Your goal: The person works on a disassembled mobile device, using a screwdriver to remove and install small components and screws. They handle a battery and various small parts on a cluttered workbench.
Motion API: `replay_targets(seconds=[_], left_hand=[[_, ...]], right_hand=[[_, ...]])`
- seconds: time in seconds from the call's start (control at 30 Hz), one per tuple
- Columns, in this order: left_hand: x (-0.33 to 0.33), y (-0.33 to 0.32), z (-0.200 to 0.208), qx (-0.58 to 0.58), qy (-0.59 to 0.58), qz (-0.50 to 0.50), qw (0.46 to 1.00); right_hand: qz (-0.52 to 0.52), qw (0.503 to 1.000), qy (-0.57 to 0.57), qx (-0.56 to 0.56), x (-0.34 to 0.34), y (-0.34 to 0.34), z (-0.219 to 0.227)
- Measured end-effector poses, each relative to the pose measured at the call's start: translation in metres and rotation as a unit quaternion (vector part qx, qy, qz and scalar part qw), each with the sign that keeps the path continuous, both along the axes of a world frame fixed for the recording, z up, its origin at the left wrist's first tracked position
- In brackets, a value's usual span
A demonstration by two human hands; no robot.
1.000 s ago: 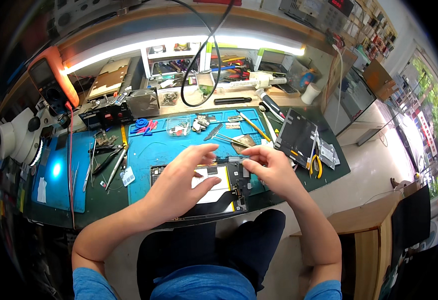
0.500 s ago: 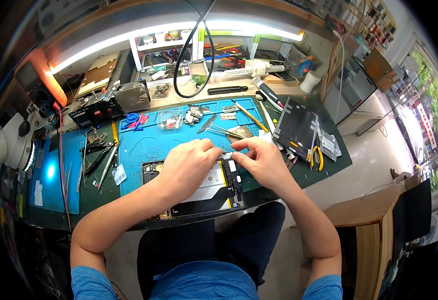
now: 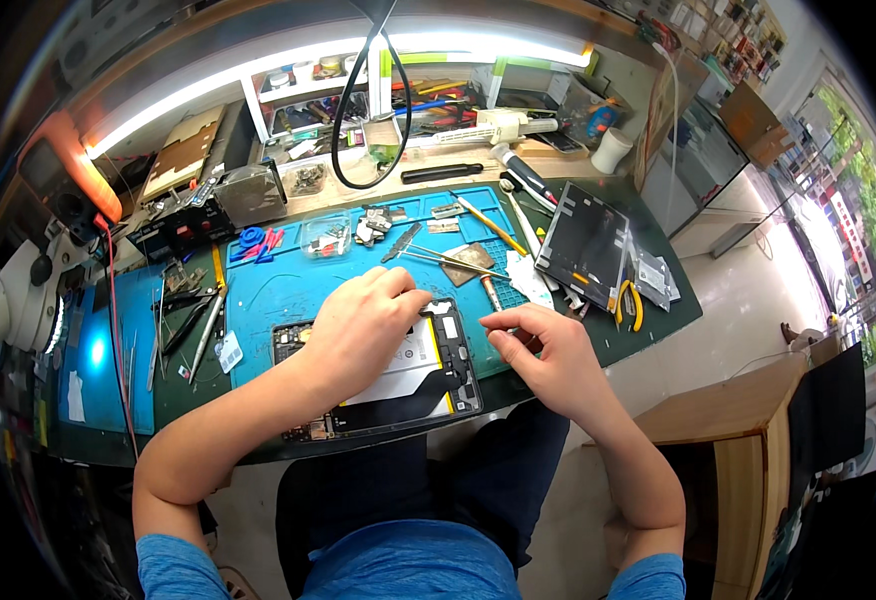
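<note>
An opened tablet (image 3: 463, 345), its battery (image 3: 410, 366) and black inner parts bare, lies at the bench's front edge. Over its upper middle rests my left hand (image 3: 366, 325), fingers curled together at the tablet's far edge; what they pinch is hidden. Next to those fingertips shows a small whitish piece (image 3: 440, 308). My right hand (image 3: 550, 358) hovers just right of the tablet, apart from it. Its thumb and forefinger come together in a pinch, and anything between them is too small to make out.
Beyond my hands lie tweezers (image 3: 448, 258), a square metal plate (image 3: 470, 262) and a clear parts box (image 3: 326, 237) on the blue mat (image 3: 258, 292). A dark screen panel (image 3: 585, 245) and yellow-handled pliers (image 3: 629, 305) sit right. A black cable loop (image 3: 336, 130) hangs overhead.
My right hand has drawn away from the tablet's far edge, toward the right and nearer me. My left hand stays at the tablet. The whole view has shifted slightly.
</note>
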State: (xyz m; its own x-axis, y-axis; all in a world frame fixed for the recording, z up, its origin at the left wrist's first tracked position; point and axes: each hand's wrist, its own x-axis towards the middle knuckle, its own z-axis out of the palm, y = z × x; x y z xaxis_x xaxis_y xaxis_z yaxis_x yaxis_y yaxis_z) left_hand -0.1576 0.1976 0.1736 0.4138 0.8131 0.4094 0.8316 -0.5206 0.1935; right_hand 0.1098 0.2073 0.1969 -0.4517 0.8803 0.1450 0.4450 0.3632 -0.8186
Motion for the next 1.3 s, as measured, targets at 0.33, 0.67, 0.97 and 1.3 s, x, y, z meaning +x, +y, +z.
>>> replay_targets(seconds=[0.33,0.67,0.97,1.3], left_hand=[[0.0,-0.001,0.002,0.008,-0.008,-0.019,1.0],[0.0,0.004,0.011,-0.028,-0.009,-0.029,0.999],[0.002,0.005,0.018,-0.042,0.005,-0.025,0.999],[0.003,0.007,0.013,-0.068,-0.037,-0.007,0.997]], right_hand=[[0.014,0.993,-0.037,0.108,0.004,-0.022,-0.003],[0.019,0.988,-0.045,0.145,0.005,-0.026,-0.004],[0.032,0.988,-0.059,0.138,0.005,-0.025,-0.008],[0.05,0.935,-0.145,0.32,-0.018,-0.038,-0.022]])
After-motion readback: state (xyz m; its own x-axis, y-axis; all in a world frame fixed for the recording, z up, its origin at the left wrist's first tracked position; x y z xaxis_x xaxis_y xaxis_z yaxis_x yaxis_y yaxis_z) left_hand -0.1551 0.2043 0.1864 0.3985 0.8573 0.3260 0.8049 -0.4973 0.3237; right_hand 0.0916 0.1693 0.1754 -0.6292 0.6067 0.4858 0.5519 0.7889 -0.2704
